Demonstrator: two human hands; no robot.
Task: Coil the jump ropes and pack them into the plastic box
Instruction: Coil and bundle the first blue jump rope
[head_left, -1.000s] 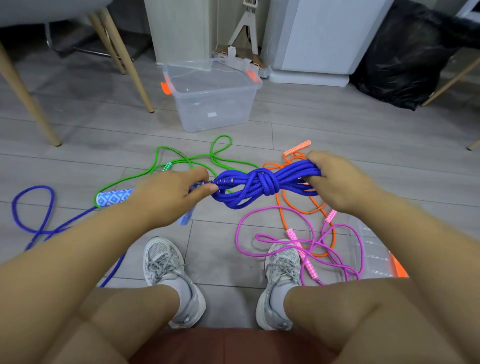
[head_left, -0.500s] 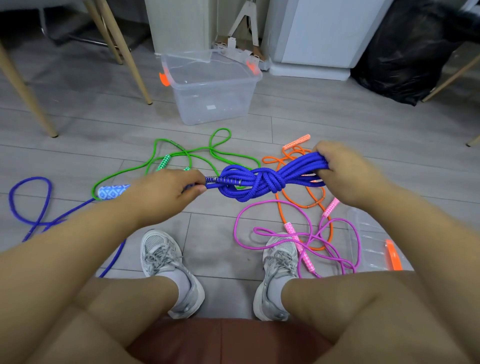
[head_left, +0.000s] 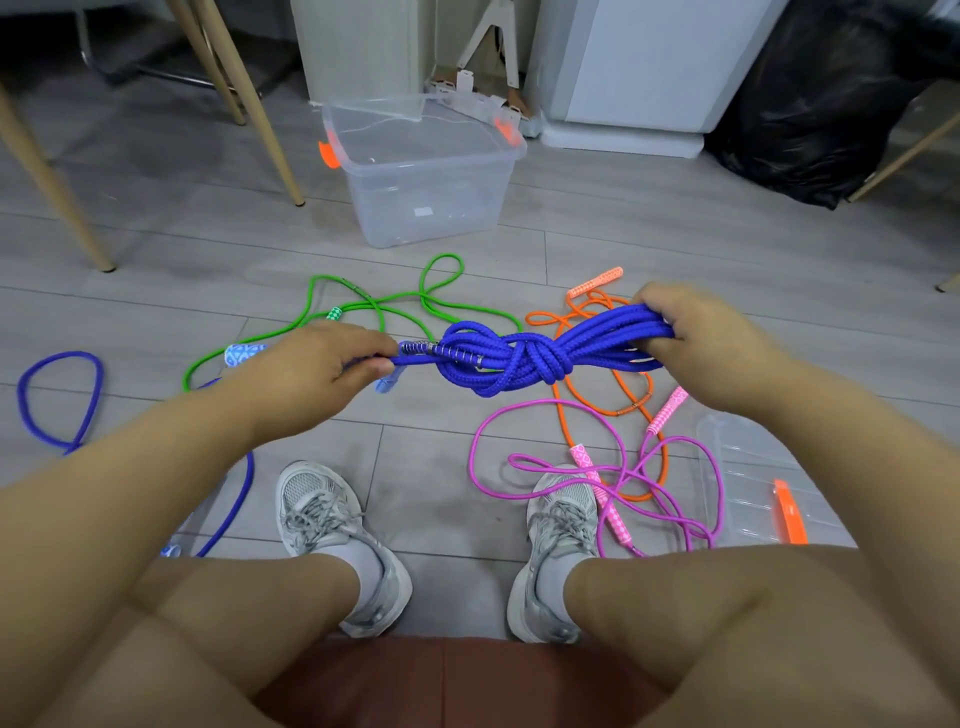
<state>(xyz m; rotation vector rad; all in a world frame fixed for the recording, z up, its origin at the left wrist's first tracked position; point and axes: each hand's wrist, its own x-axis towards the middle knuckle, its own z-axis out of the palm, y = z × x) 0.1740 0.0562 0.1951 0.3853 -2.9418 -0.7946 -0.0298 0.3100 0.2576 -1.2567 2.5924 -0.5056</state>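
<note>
1. Blue rope bundle held in the air over the floor, out in front of the knees, with a knot round its middle. Not packed yet: well apart from the plastic box, which sits farther ahead, top open.
2. Left hand: curled, pinching the loose tail by the metal spring section, just left of the knot. Right hand: fisted round the bunched strands at the other end.
3. Risk: letting go of the tail before the knot is snug. Likely result: slack wrap, coil springing open on the way to the box.
4. Risk: hauling both ends apart too hard. Likely result: a jammed knot and kinked strands.
5. Risk: snagging on the lift. Pale blue handle hanging under the left hand, probably this rope's own, though half hidden. Could catch the green rope lying right below.
6. Risk: feet. Pink rope touching the right shoe, orange rope just beside. Could drag or trip on leaning towards the box.
7. Second blue rope loose on the floor at left. Green, orange and pink ropes likewise uncoiled, so most of the task left.
</note>
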